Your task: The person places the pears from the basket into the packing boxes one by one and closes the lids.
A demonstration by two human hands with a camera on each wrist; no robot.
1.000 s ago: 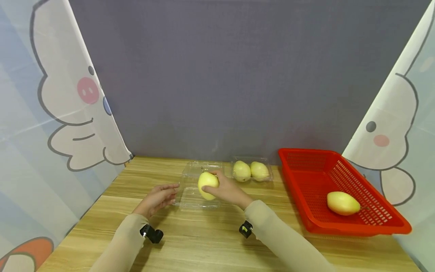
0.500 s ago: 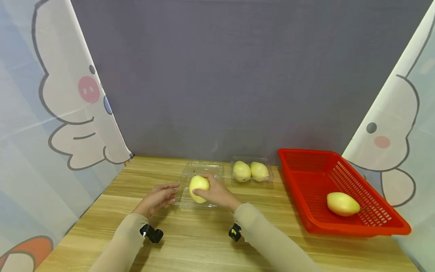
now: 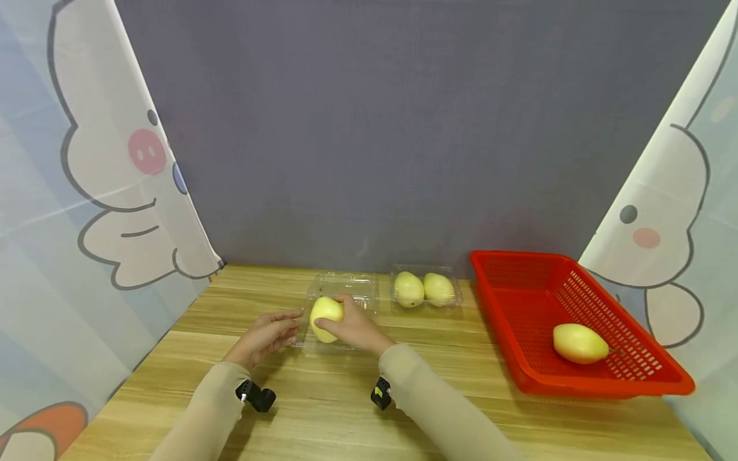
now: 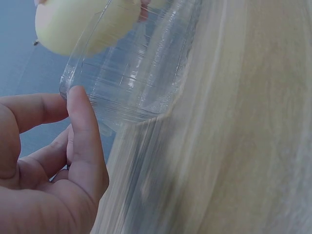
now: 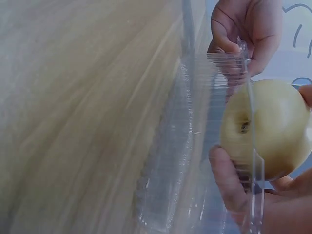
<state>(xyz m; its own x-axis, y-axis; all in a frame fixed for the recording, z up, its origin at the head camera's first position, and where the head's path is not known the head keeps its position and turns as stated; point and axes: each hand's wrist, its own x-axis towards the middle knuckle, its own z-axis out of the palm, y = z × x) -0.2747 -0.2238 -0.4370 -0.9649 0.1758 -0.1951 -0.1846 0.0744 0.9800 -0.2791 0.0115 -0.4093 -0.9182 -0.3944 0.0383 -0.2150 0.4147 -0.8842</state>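
Note:
A clear plastic clamshell box [image 3: 362,289] lies open on the wooden table in front of me. With thumb and finger, my left hand [image 3: 266,336] pinches the rim at its left side; the grip shows close up in the left wrist view, where the ribbed box wall [image 4: 129,80] stands beside the thumb. My right hand [image 3: 359,328] grips a yellow pear [image 3: 325,315], fingers and thumb around it, low over the left part of the box. In the right wrist view, the lower part of this pear [image 5: 275,126] sits partly behind the clear wall.
Behind and to the right stands another clear box [image 3: 455,306] with two pears [image 3: 409,290] in it. A red plastic basket [image 3: 507,346] holds one pear [image 3: 579,344] at the right. A grey cloth wall [image 3: 369,141] closes off the back.
My right hand has carried the pear left and slightly toward me, over the left part of the box. My left hand has stayed at the rim.

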